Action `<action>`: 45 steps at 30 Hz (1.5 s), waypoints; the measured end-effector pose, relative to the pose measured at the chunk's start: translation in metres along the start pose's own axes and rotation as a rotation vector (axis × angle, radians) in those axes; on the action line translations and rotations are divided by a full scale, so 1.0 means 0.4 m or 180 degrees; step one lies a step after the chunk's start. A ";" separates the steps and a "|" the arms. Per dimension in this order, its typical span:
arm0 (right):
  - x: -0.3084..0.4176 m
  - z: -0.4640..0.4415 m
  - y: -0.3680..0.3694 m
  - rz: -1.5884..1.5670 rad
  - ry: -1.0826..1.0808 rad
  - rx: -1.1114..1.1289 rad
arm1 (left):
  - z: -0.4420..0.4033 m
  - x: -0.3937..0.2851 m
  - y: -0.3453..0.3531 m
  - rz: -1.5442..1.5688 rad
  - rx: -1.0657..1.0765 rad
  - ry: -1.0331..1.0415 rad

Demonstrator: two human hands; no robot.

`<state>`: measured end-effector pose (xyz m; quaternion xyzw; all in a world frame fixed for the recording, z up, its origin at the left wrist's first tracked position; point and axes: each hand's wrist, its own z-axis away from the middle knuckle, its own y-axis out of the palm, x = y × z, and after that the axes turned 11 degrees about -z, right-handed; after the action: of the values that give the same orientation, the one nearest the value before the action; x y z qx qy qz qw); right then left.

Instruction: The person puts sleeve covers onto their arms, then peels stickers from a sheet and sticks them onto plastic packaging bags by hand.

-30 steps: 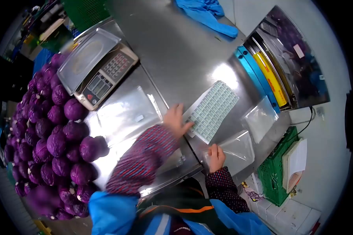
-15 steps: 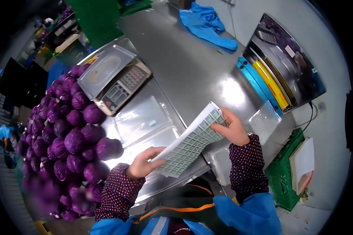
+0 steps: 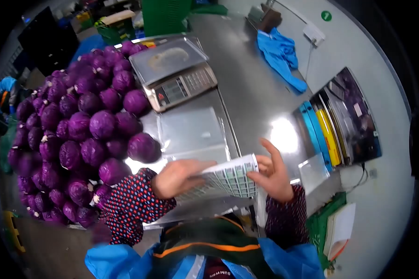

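Between my hands is a sheet of printed labels (image 3: 235, 179), white on the back, with a green-and-white grid and dark code-like marks. My right hand (image 3: 273, 176) pinches its right end between thumb and fingers, the index finger raised. At the sheet's left end, my left hand (image 3: 179, 179) grips it, its fingers partly smeared by motion and hiding that part of the sheet. The sheet is bent and held above the steel table (image 3: 228, 60). Just beyond my left hand lie clear plastic bags (image 3: 191, 132).
A large heap of purple cabbages (image 3: 102, 124) covers the left side. Behind the bags stands a weighing scale (image 3: 177, 76). On the right are a machine with a yellow roll (image 3: 328, 137), a blue garment (image 3: 279, 51) and a green crate (image 3: 328, 216). A person (image 3: 7, 90) bends at far left.
The sheet has gone from a steep slant to nearly level and curled more. My left hand has slid farther over it, and my right index finger has lifted. The view has turned.
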<state>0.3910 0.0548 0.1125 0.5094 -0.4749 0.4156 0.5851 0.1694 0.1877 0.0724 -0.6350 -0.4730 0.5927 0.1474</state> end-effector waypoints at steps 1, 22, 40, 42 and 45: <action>0.021 -0.003 -0.005 0.0040 0.0347 0.0212 | -0.003 -0.012 -0.005 -0.0015 0.0124 0.0048; -0.005 0.087 -0.077 0.1627 -0.0124 -0.0601 | -0.059 -0.031 0.038 0.0592 0.0234 0.0233; 0.064 -0.029 -0.232 0.3334 0.0545 0.1849 | -0.265 -0.094 0.227 0.0649 0.0875 -0.0090; 0.048 -0.024 -0.274 0.3034 0.0744 0.1674 | -0.293 -0.084 0.252 0.0678 0.0950 -0.0023; 0.034 -0.017 -0.327 0.2809 0.0963 0.1487 | -0.348 -0.068 0.285 0.0864 0.1179 0.0143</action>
<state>0.5215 0.0439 0.0993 0.3120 -0.4490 0.7865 0.2871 0.3463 0.1604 0.0391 -0.6679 -0.2630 0.6696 0.1908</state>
